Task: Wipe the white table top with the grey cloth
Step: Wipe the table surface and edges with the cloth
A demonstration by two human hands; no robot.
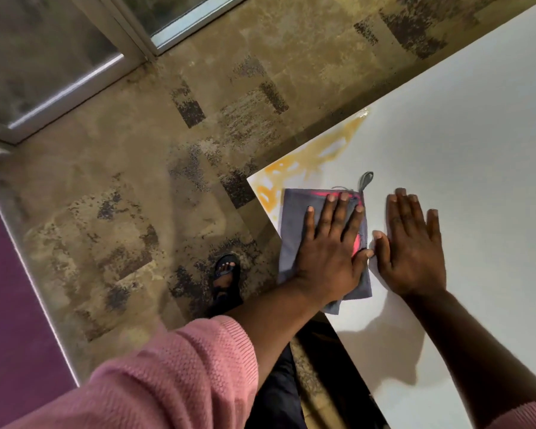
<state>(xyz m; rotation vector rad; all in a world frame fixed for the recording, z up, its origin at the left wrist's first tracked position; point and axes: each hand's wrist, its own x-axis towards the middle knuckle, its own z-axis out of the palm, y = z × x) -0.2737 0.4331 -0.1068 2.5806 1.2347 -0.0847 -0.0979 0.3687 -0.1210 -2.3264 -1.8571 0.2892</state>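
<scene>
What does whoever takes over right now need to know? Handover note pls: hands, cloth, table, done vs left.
Left hand: flat, palm down on the grey cloth, pressing it to the table; not gripping.
Right hand: flat on the bare white table top, beside the cloth, thumb near the left thumb.
Cloth: folded, at the table's corner, its left edge overhanging the table edge, hanging loop pointing away from the person.
Done: cannot tell how much is already wiped.
Left: orange-yellow smear along the far edge, just beyond the cloth, still on the surface. Wipe that next.

Cloth (294,230) on table (477,134) corner, under left hand (328,258).
</scene>
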